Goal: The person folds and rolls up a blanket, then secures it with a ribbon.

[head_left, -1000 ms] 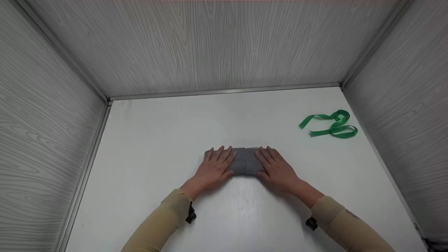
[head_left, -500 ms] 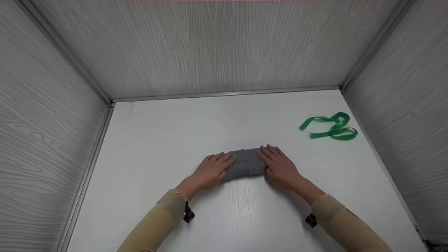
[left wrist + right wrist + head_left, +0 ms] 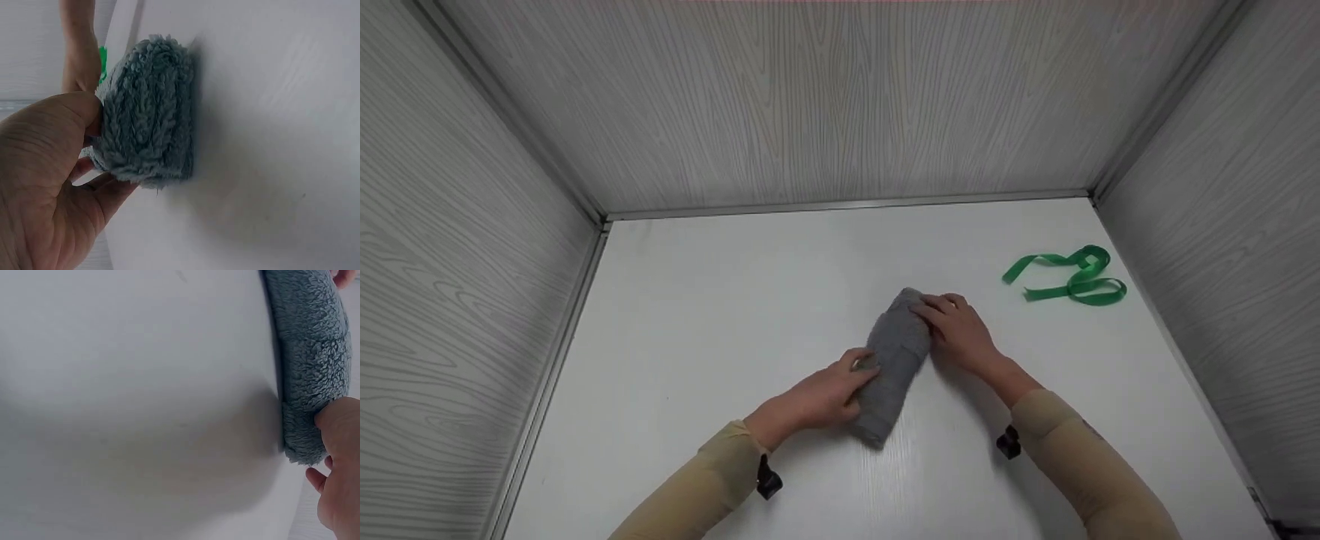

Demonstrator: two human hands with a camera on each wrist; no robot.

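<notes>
Head view: one rolled grey fleece towel (image 3: 894, 361) lies on the white worktop (image 3: 720, 315), slanting from the near left to the far right, roughly at the centre of the surface. The left hand (image 3: 821, 396) grips the near part of the roll from its left side, thumb and fingers curled against the fabric. The right hand (image 3: 960, 334) rests on the far end of the roll from its right side, fingers bent over the top edge and touching the fabric.

Left wrist view: the left hand (image 3: 50, 185) shows thumb above and fingers (image 3: 104, 194) below the towel (image 3: 147, 115), pinching the rolled end, whose layers show as a spiral; a strip of green is just visible beyond it.

Right wrist view: the thumb of the right hand (image 3: 340, 472) presses into the edge of the towel (image 3: 309, 360), with the other fingers curled beneath.

One green ribbon (image 3: 1069, 275), loosely looped, lies on the worktop near the right wall, well apart from the towel and both hands. Two beige sleeves cover the forearms. No brand, label or writing can be read anywhere.
</notes>
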